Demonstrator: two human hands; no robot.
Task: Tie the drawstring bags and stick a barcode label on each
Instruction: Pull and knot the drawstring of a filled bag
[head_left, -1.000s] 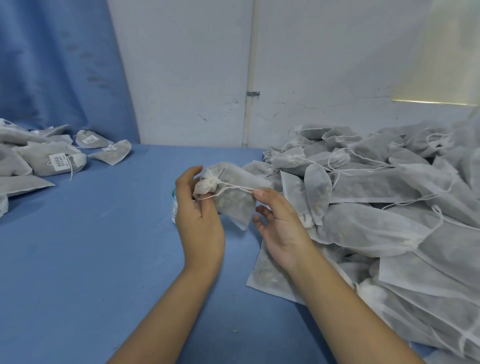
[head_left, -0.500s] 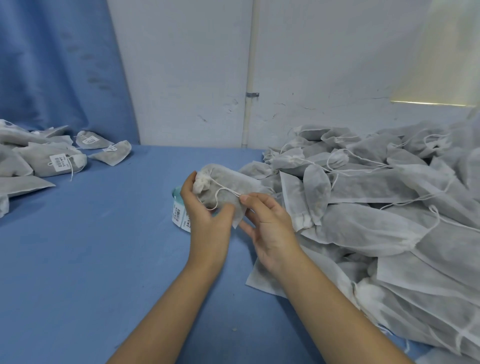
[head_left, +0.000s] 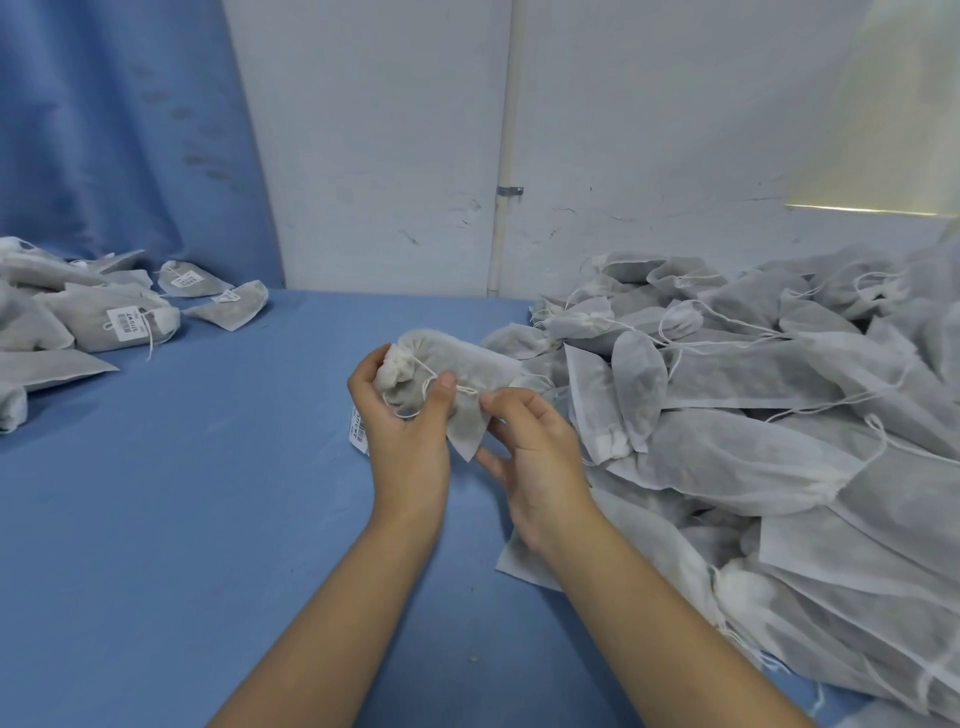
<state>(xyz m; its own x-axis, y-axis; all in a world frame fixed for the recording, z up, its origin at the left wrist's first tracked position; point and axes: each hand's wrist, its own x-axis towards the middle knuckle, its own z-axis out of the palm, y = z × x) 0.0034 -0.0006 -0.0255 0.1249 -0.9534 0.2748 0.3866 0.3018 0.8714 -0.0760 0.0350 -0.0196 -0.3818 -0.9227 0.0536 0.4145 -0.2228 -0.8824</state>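
Observation:
A small grey-white drawstring bag (head_left: 467, 364) is held up over the middle of the blue table (head_left: 182, 493). My left hand (head_left: 405, 431) grips its gathered neck, thumb laid across the white drawstring. My right hand (head_left: 535, 447) pinches the drawstring's end just right of that thumb, with the bag's lower corner hanging between the two hands. A roll of barcode labels (head_left: 358, 428) peeks out from behind my left hand.
A big heap of untied bags (head_left: 753, 415) with loose strings fills the right side of the table. Labelled, tied bags (head_left: 119, 319) lie at the far left. A white wall with a pipe (head_left: 506, 156) and a blue curtain (head_left: 114, 130) stand behind.
My left hand turned the bag so its neck points left and its thumb came over the string. My right hand closed in from a taut pull and now pinches the string close to the bag.

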